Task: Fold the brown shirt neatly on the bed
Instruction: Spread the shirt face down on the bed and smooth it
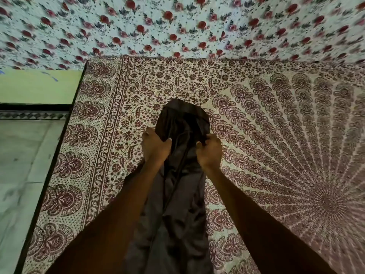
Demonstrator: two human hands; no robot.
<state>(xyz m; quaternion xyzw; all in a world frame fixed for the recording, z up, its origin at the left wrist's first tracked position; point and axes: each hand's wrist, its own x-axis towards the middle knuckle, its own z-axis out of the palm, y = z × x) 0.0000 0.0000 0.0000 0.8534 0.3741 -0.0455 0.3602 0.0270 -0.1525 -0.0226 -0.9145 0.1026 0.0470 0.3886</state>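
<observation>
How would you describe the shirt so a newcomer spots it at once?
Start at the big maroon-and-cream printed bedsheet filling most of the view. Down its middle, running toward the camera, stretches a long bunched shirt, gripped near its far end by the left hand and right hand. It is the only plain dark brown cloth; the bedsheet and the rose-patterned cloth beyond are busily printed.

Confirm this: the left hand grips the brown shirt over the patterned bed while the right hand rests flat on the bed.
Wrong on one point. In the head view the right hand also grips the shirt; it is not flat on the bed. The left hand grips the shirt over the bed, as stated.
</observation>
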